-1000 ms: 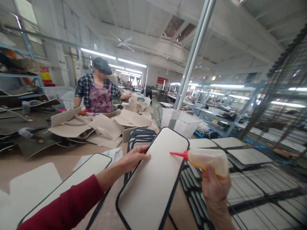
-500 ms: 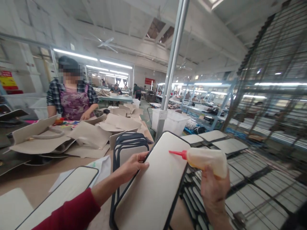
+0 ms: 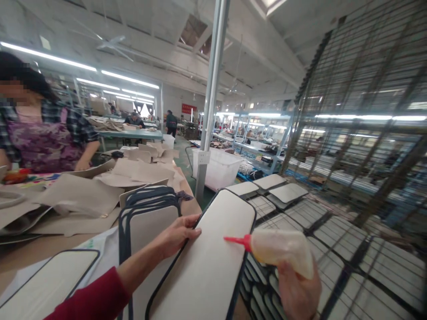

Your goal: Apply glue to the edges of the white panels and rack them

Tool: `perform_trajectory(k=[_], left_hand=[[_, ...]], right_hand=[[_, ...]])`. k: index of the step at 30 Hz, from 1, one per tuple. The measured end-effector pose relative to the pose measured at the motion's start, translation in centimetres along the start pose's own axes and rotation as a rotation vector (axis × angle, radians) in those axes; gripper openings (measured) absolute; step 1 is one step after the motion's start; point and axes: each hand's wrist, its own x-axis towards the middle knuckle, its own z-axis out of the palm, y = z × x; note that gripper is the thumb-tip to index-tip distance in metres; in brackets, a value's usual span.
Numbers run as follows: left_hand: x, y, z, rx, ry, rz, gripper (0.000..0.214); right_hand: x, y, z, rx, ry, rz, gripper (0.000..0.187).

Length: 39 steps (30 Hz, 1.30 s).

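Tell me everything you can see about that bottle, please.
The bottle is cloudy, see-through and apparently plastic, with a red collar and a long, tapering red nozzle. Some amber liquid shows inside. The right hand grips it nearly sideways, nozzle pointing left over the pale panel; whether the tip touches is unclear.

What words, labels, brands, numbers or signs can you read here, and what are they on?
No text is readable.
Red sign at the back: pale marks, too small to read.
White sheet at left: green marks, too blurred to read.
Bottle in the right hand: no lettering visible.
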Motion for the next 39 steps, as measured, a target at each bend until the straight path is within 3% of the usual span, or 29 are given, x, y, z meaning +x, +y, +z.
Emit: perform_trajectory(k=[3,5,9,11,16,23,26,29,31,35,37,39], left_hand=[[0.9,-0.3,0.8,-0.005,0.03,-0.031,0.063],[1.4,-0.4,1.4,0.003,0.034,-0.037,0.065],[2.6,-0.7,3.0,0.006,-0.056,-0.061,0.062],[3.5,-1.0,3.6,0.0,-0.092,-0.054,0.061],[5.3,-2.0,4.8,0.013,-0.082,-0.07,0.061],[6.5,-2.0,8.7,0.037,-0.137,-0.101,0.061],[7.2,-2.4,9.6,0.042,-0.112,-0.121,0.062],[8.0,-3.2,9.9,0.037,-0.101,-0.125,0.061],[8.5,-3.7,10.2,0.034,-0.121,-0.123,0.057],[9.4,-4.2,11.3,0.014,-0.17,-0.135,0.049],[9.9,-4.3,11.8,-0.006,-0.166,-0.13,0.047],[10.5,-4.6,12.0,-0.003,-0.143,-0.131,0.047]], right_hand=[[-1.9,0.4,-1.2,0.094,-0.167,0.11,0.066],[-1.6,-0.1,-1.8,0.152,-0.117,0.13,0.064],[2.4,-1.4,-3.3,0.139,0.14,0.024,0.06],[3.1,-1.1,-4.4,0.055,0.116,0.005,0.063],[0.6,0.9,-6.5,0.015,-0.051,0.123,0.064],[5.8,-0.6,-6.5,-0.088,0.158,-0.122,0.065],[4.0,-0.2,-7.2,-0.144,0.064,-0.008,0.068],[2.3,0.6,-8.1,-0.058,-0.028,0.13,0.068],[3.6,0.7,-8.5,-0.015,-0.015,0.1,0.065],[7.9,0.8,-9.3,0.008,0.186,-0.086,0.064],[7.6,1.0,-9.9,-0.043,0.171,-0.081,0.064],[5.5,1.4,-10.3,-0.087,0.076,-0.009,0.062]])
